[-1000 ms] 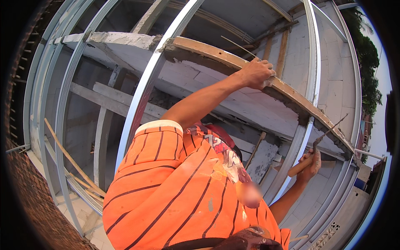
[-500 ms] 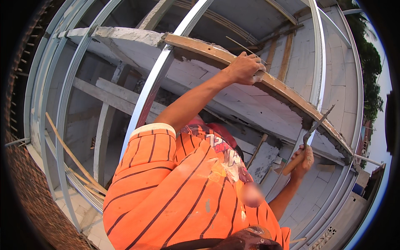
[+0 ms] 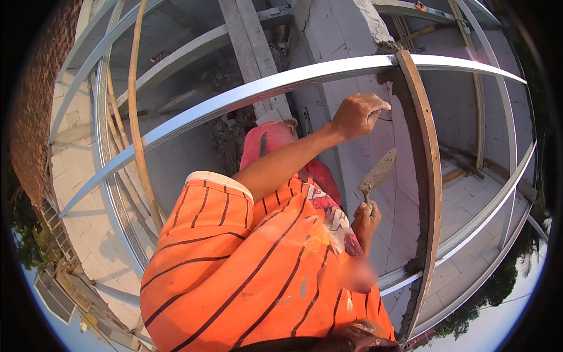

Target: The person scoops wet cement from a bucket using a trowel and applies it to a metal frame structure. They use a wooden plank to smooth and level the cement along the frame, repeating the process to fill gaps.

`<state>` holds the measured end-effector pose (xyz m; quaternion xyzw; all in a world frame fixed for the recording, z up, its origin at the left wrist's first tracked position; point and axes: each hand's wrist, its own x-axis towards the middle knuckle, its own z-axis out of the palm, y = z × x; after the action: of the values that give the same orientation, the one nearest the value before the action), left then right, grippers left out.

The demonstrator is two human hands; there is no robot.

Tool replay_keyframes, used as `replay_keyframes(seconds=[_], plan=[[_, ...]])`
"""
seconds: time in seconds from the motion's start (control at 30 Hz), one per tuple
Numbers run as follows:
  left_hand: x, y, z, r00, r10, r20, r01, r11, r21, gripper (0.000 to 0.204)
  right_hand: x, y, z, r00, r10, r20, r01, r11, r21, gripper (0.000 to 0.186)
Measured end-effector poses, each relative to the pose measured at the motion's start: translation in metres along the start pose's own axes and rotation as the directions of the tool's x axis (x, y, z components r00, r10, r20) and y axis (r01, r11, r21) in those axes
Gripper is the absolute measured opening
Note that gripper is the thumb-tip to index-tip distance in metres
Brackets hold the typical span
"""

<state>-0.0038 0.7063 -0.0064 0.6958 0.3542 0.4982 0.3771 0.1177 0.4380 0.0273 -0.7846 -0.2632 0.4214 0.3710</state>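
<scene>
My right hand (image 3: 365, 218) is closed round the handle of a pointing trowel (image 3: 378, 172). The trowel's leaf-shaped blade is coated in grey mortar and points up and away, in front of the pale block wall (image 3: 402, 205). Above it, my left hand (image 3: 359, 115) hovers over the wall with its fingers curled together; whether anything is in them is hidden. To the right of both hands, a long wooden plank (image 3: 433, 158) runs along the wall's edge. Dark wet mortar (image 3: 417, 135) lines the plank's near side. Neither hand touches the plank.
A shiny metal channel (image 3: 275, 84) crosses in front of me and meets the plank's far end. Another metal beam (image 3: 469, 229) passes at the lower right. Bamboo poles (image 3: 135, 100) lean at the left. Rubble (image 3: 231, 126) lies well below, beside concrete beams (image 3: 249, 47).
My view has turned, so the plank now runs nearly upright at the right. My left hand has come off the plank. The trowel has swung so its blade faces the wall, away from the plank.
</scene>
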Motion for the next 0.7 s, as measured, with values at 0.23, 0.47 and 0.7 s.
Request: replay_keyframes(seconds=[0.23,0.47,0.7], plan=[[-0.109,-0.006,-0.141,0.736,-0.279,-0.617,0.477,0.860,0.181,0.035,0.083,0.063,-0.005,0.887,0.252,0.387,-0.164,0.956,-0.244,0.018],[-0.275,0.028,-0.214,0.122,-0.457,-0.881,0.415,0.830,-0.373,0.024,0.168,0.089,0.003,0.771,0.396,0.499,-0.014,0.794,-0.608,0.023],[-0.319,0.057,-0.213,-0.227,-0.540,-0.810,0.250,0.772,-0.585,0.052,0.176,0.022,0.071,0.691,0.276,0.668,0.432,0.584,-0.688,0.030]])
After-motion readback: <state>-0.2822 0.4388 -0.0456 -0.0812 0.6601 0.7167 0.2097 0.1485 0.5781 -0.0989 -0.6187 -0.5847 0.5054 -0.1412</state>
